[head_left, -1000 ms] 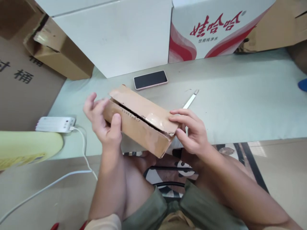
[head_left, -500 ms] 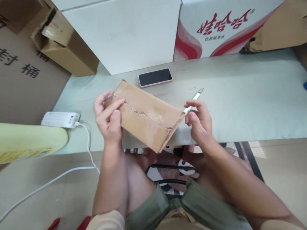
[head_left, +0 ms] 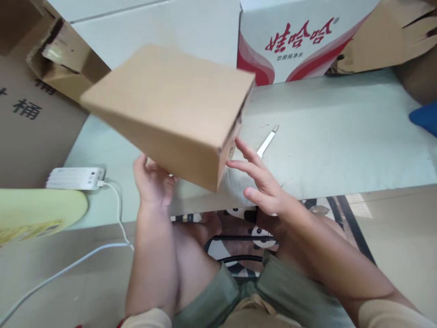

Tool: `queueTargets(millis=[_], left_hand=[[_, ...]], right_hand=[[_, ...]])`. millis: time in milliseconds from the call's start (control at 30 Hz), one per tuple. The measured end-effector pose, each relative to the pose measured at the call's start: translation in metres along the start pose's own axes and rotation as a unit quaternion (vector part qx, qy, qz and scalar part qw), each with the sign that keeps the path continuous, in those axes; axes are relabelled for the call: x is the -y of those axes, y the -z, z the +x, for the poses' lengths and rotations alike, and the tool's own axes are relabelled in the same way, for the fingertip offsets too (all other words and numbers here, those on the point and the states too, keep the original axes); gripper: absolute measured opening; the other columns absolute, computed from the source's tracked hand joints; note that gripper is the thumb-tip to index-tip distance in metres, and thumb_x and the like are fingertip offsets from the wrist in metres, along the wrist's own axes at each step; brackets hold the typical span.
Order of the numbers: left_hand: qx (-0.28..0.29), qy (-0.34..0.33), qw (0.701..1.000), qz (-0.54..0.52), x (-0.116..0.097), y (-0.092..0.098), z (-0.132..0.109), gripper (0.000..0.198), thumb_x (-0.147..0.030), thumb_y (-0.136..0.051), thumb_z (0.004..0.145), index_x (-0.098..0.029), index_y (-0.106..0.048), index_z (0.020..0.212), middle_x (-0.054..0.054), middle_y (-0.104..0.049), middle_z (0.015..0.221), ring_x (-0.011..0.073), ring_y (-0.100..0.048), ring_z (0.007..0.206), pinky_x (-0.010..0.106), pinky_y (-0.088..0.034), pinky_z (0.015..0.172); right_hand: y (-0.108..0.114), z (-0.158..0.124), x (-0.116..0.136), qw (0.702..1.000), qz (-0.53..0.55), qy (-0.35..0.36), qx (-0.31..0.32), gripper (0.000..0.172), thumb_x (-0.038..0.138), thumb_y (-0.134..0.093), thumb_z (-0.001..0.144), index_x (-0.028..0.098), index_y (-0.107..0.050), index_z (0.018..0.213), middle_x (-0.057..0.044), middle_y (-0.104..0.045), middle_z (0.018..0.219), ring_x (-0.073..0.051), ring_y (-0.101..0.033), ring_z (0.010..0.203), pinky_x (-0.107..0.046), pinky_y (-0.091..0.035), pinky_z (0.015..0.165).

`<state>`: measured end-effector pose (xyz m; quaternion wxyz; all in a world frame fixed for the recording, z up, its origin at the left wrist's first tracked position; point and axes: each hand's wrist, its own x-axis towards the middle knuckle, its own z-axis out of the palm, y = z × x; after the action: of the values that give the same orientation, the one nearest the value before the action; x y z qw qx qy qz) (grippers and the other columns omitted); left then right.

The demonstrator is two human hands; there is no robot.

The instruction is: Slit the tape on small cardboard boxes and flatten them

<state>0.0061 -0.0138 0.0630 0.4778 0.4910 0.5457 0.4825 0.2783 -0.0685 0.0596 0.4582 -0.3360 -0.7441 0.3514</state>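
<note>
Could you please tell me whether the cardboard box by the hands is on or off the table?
Off the table: the cardboard box is raised, with the left hand under its near side; the grip is largely hidden.

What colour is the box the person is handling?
Plain light brown cardboard, showing best in the head view, the only one here.

The nearest box [head_left: 167, 100] is plain tan, against a pale mint cloth [head_left: 334, 132]. At 1 o'clock, a white carton [head_left: 290, 48] bears red characters and red-and-pink bands; at 9 o'clock, the power bank [head_left: 75, 178] is white. Toward 6 o'clock, black-and-white pandas [head_left: 263, 242] show beyond olive-green shorts [head_left: 208, 298].
</note>
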Motion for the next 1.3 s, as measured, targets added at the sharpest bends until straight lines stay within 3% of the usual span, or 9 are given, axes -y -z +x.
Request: queueTargets(millis=[300,467,533,667,733,800,900,1067,1300], left_hand=[[0.156,0.213,0.964,-0.022,0.002,-0.013,-0.012,0.061,-0.073,-0.055,0.082,-0.018,-0.075,0.101,0.012,-0.078,0.086,0.0292,-0.073,0.077,0.038,-0.058,0.063],[0.408,0.285,0.851,0.165,-0.017,-0.010,-0.019,0.042,-0.051,-0.058,0.077,-0.016,-0.081,0.079,0.016,-0.081,0.091,0.0238,-0.071,0.060,0.028,-0.040,0.047],[0.435,0.239,0.845,0.201,-0.030,-0.005,-0.022,0.038,-0.048,-0.059,0.081,-0.019,-0.082,0.077,0.015,-0.081,0.088,0.0225,-0.070,0.055,0.027,-0.034,0.043],[0.233,-0.073,0.970,0.025,-0.042,-0.002,-0.026,0.029,-0.048,-0.068,0.089,-0.026,-0.080,0.074,0.005,-0.072,0.061,0.0202,-0.066,0.049,0.031,-0.048,0.046],[0.033,-0.301,0.952,-0.044,-0.036,-0.010,-0.026,0.017,-0.045,-0.070,0.089,-0.032,-0.081,0.088,0.000,-0.075,0.071,0.0205,-0.073,0.067,0.038,-0.062,0.073],[-0.044,-0.425,0.903,0.048,-0.025,-0.022,-0.024,0.019,-0.041,-0.071,0.088,-0.035,-0.080,0.103,-0.001,-0.079,0.098,0.0240,-0.074,0.101,0.050,-0.053,0.110],[-0.027,-0.417,0.877,0.236,-0.009,-0.037,-0.023,0.028,-0.045,-0.058,0.095,-0.030,-0.079,0.105,0.005,-0.078,0.115,0.0298,-0.066,0.123,0.058,-0.040,0.120],[-0.051,-0.404,0.873,0.269,-0.004,-0.043,-0.025,0.041,-0.054,-0.046,0.098,-0.027,-0.078,0.095,0.007,-0.077,0.104,0.0290,-0.066,0.110,0.054,-0.046,0.112],[-0.031,-0.411,0.873,0.259,-0.006,-0.040,-0.027,0.034,-0.047,-0.050,0.099,-0.028,-0.077,0.100,0.007,-0.077,0.109,0.0283,-0.064,0.112,0.052,-0.044,0.113]], right_hand=[[0.016,-0.005,0.008,0.992,-0.054,0.007,-0.115,0.047,0.064,-0.046,0.099,0.032,-0.074,0.119,-0.005,-0.070,0.139,-0.033,-0.050,0.148,-0.062,-0.026,0.132],[0.016,-0.008,0.000,0.976,0.008,-0.047,-0.212,0.038,0.060,-0.053,0.098,0.029,-0.073,0.099,-0.007,-0.063,0.145,-0.033,-0.053,0.145,-0.058,-0.043,0.122],[0.016,-0.007,-0.003,0.977,-0.003,-0.074,-0.201,0.036,0.058,-0.055,0.097,0.027,-0.071,0.090,-0.008,-0.062,0.143,-0.032,-0.056,0.141,-0.057,-0.046,0.119],[0.017,-0.004,0.000,0.987,0.031,-0.081,-0.138,0.020,0.043,-0.061,0.095,0.025,-0.071,0.095,-0.010,-0.070,0.127,-0.028,-0.066,0.125,-0.052,-0.054,0.107],[0.016,-0.003,0.002,0.989,0.046,-0.073,-0.118,0.019,0.041,-0.061,0.095,0.025,-0.071,0.097,-0.010,-0.072,0.123,-0.027,-0.067,0.122,-0.049,-0.055,0.105],[0.014,-0.002,0.004,0.990,0.053,-0.071,-0.114,0.020,0.043,-0.061,0.095,0.025,-0.071,0.096,-0.010,-0.072,0.123,-0.027,-0.067,0.121,-0.048,-0.055,0.105],[0.011,-0.002,0.001,0.984,0.083,-0.091,-0.126,0.026,0.050,-0.063,0.094,0.026,-0.070,0.100,-0.009,-0.072,0.122,-0.026,-0.068,0.117,-0.044,-0.057,0.100],[0.020,0.001,-0.020,0.952,-0.035,-0.243,-0.183,0.039,0.053,-0.048,0.096,0.024,-0.069,0.111,-0.006,-0.068,0.089,-0.024,-0.067,0.084,-0.041,-0.055,0.079],[0.037,0.009,-0.037,0.810,-0.380,-0.443,-0.055,0.031,0.051,-0.060,0.090,0.023,-0.068,0.103,-0.014,-0.061,0.111,-0.024,-0.057,0.074,-0.040,-0.045,0.067]])
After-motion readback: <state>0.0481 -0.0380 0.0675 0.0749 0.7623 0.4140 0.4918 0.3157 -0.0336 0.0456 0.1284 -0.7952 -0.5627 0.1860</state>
